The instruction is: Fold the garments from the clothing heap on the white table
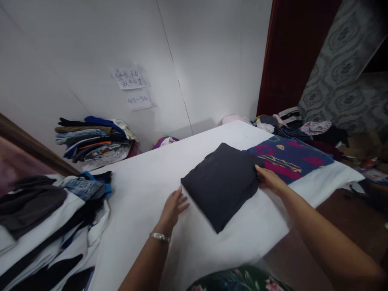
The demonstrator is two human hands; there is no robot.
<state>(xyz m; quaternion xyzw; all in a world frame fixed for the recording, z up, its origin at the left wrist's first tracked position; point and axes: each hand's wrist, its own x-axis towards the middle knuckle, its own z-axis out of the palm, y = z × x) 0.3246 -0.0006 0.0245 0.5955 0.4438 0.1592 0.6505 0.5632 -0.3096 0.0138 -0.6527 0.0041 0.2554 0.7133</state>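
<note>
A dark grey folded garment (222, 184) lies flat on the white-covered table (139, 190) in front of me. At its right edge, my right hand (268, 180) pinches the cloth between thumb and fingers. My left hand (174, 208), with a silver bracelet on the wrist, is beside the garment's left corner, fingers spread and holding nothing. Just behind my right hand lies a folded navy garment (291, 157) with a colourful pattern, partly touching the dark one.
Mixed clothes (51, 218) are heaped at the left edge. A tall stack of folded clothes (97, 139) stands against the wall beneath two handwritten paper notes (131, 76). More clothes (291, 123) are piled beyond the table's far right. A purple bundle (165, 141) sits behind the far edge.
</note>
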